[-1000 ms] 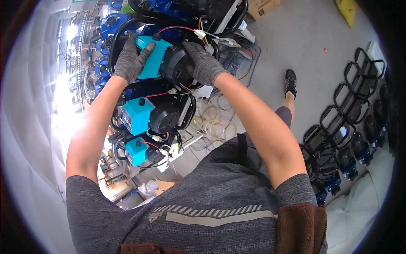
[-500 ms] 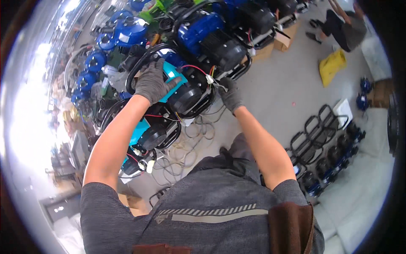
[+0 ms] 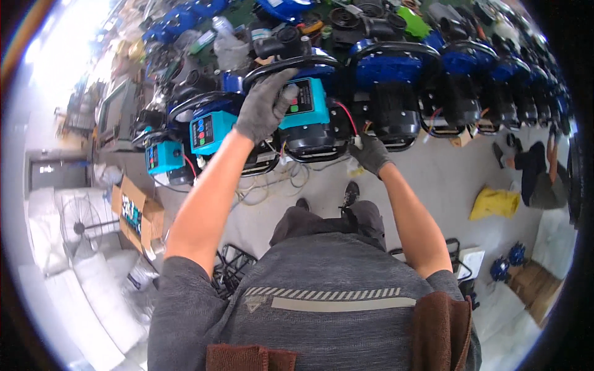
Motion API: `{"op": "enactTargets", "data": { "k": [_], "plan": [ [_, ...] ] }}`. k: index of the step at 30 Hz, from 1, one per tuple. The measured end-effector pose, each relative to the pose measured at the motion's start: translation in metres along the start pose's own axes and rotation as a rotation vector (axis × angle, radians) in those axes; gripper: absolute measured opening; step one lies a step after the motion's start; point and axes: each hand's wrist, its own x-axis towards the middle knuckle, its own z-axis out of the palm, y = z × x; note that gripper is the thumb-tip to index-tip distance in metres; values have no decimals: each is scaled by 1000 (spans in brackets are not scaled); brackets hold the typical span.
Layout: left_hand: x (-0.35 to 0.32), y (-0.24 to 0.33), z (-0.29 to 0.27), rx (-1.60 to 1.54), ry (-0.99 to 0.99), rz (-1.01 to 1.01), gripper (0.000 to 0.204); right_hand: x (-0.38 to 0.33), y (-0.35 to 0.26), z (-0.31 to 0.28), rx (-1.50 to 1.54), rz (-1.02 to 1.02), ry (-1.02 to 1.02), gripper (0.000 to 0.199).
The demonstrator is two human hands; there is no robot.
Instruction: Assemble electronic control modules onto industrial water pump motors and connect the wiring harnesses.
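Both my hands wear grey gloves. My left hand (image 3: 266, 108) lies against the left side of a teal control box (image 3: 314, 102), fingers stretched up toward the black tubular handle (image 3: 294, 63) and thumb over the box's front. Below that box sits a black motor (image 3: 307, 139). A red wire (image 3: 346, 116) runs from its right side down to a small white connector (image 3: 357, 141). My right hand (image 3: 372, 156) is closed on this connector, its fingertips partly hidden. Two more teal boxes, one nearer (image 3: 210, 132) and one farther left (image 3: 164, 157), sit on similar machines.
Blue-and-black motor pumps (image 3: 396, 111) stand in a row to the right. Behind them lie many loose parts and a clear plastic bag (image 3: 230, 52). Cables (image 3: 263, 185) coil on the floor. A cardboard box (image 3: 139, 213) stands left; a yellow sack (image 3: 495, 204) and another person (image 3: 544, 173) are right.
My view has turned, so the row of machines now runs across the top. My left hand stays on the teal box; my right hand still pinches the wiring beside the motor.
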Motion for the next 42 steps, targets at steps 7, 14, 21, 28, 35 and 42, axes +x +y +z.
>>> {"op": "enactTargets", "data": {
  "k": [7, 14, 21, 28, 35, 42],
  "plan": [
    [-158, -25, 63, -453, 118, -637, 33, -8, -5, -9, 364, 173, -196, 38],
    [-182, -98, 154, -185, -130, -535, 60, -33, -20, -13, 514, 332, -163, 40],
    [-235, -50, 150, -1205, -170, -931, 59, -43, -18, 9, 708, 345, -25, 22],
    [-257, -72, 116, -1980, -33, -1136, 47, -64, -42, 21, 760, 260, -13, 17],
    [-263, -73, 124, -1488, -84, -997, 51, -65, -43, 34, 355, 323, 240, 40],
    [-238, -30, 143, -899, -254, -728, 50, -53, -138, 62, -331, -482, -112, 56]
  ]
}}
